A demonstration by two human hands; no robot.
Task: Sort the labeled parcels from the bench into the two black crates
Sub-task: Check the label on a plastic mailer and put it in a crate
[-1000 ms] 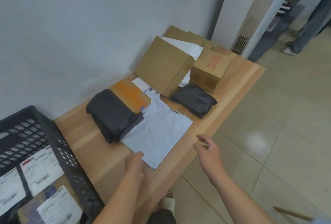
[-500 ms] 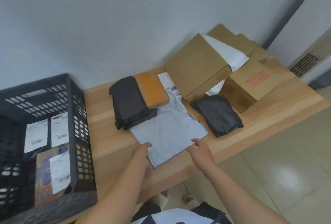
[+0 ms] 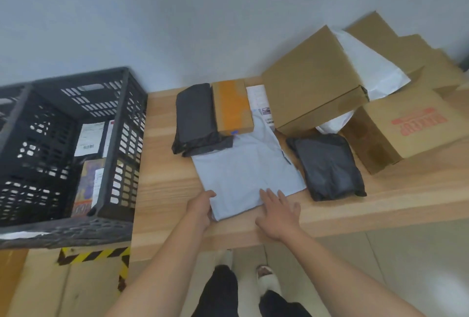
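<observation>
left hand (image 3: 200, 209): fingers curled on grey mailer (image 3: 247, 169) lower-left corner | right hand (image 3: 278, 211): flat, fingers spread on its lower edge | tabletop (image 3: 165, 179) centre frame

hands: left (image 3: 201, 206), right (image 3: 279, 211) on grey mailer (image 3: 247, 167) | bench (image 3: 162, 179) | crate (image 3: 121, 103) left

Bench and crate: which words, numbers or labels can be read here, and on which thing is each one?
No text can be read.
Cardboard box: red print, too blurred.
Labels in the black crate: barcode and lines, too small.
White label under the boxes: too blurred.
Grey mailer under the left hand and right hand: no text shows.
</observation>
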